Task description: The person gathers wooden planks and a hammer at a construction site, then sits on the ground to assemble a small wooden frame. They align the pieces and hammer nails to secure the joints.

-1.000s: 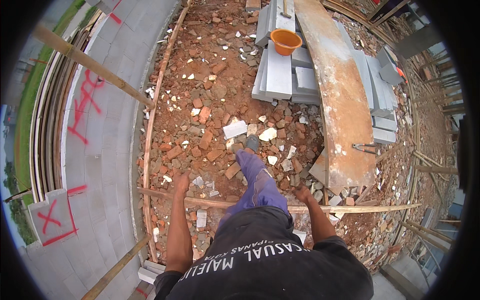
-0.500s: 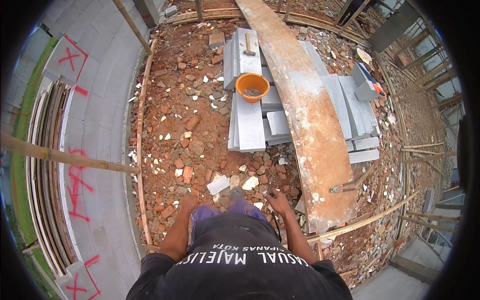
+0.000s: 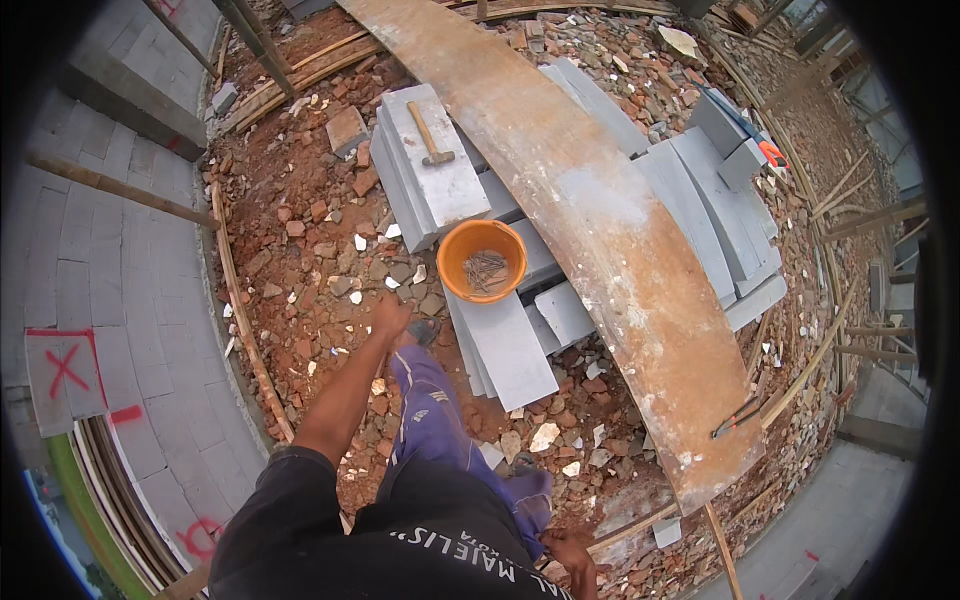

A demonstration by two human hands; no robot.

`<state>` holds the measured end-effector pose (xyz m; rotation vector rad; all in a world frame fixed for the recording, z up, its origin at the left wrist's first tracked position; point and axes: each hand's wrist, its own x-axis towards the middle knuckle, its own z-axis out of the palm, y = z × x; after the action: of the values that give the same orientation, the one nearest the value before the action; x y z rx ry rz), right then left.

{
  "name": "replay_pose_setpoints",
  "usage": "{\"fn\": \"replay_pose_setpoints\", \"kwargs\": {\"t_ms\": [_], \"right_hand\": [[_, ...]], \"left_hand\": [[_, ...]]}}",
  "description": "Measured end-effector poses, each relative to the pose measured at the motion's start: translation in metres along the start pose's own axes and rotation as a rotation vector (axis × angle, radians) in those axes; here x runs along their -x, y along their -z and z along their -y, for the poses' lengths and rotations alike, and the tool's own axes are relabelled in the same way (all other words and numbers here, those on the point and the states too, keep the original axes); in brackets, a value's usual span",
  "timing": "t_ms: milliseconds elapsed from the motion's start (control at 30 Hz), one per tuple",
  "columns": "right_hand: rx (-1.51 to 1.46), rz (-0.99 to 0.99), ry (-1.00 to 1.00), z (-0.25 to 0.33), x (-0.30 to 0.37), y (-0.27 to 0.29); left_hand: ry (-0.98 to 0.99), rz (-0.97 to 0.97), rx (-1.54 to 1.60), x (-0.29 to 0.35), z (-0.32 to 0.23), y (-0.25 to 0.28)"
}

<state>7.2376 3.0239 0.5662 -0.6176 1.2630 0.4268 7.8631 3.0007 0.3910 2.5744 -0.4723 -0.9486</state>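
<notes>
My left hand is stretched forward over the rubble, above my left shoe and left of the orange bucket. It touches nothing that I can see, and its fingers are mostly hidden beneath the back of the hand. My right hand hangs low beside my right thigh, its fingers bent and partly hidden. Several nails lie inside the bucket, which stands on stacked grey blocks. A hammer with a wooden handle lies on the block stack just beyond the bucket.
A long, stained board slopes across the blocks, with pincers near its close end. A handsaw with an orange handle rests on blocks at right. Broken brick rubble covers the ground. Grey block wall and poles stand left.
I have stepped forward, and the view has turned. The bucket, hammer and blocks appear nearer. My left hand has swung forward, while my right hand has dropped back.
</notes>
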Motion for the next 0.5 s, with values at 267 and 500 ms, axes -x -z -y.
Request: {"fn": "replay_pose_setpoints", "kwargs": {"t_ms": [267, 500], "right_hand": [[-0.109, -0.701, -0.248, 0.066, -0.022, -0.252], [-0.169, -0.977, -0.586, 0.115, 0.026, -0.411]], "left_hand": [[-0.348, -0.034, -0.509, -0.460, -0.122, -0.003], [-0.781, 0.122, -0.835, -0.550, -0.149, -0.012]]}}
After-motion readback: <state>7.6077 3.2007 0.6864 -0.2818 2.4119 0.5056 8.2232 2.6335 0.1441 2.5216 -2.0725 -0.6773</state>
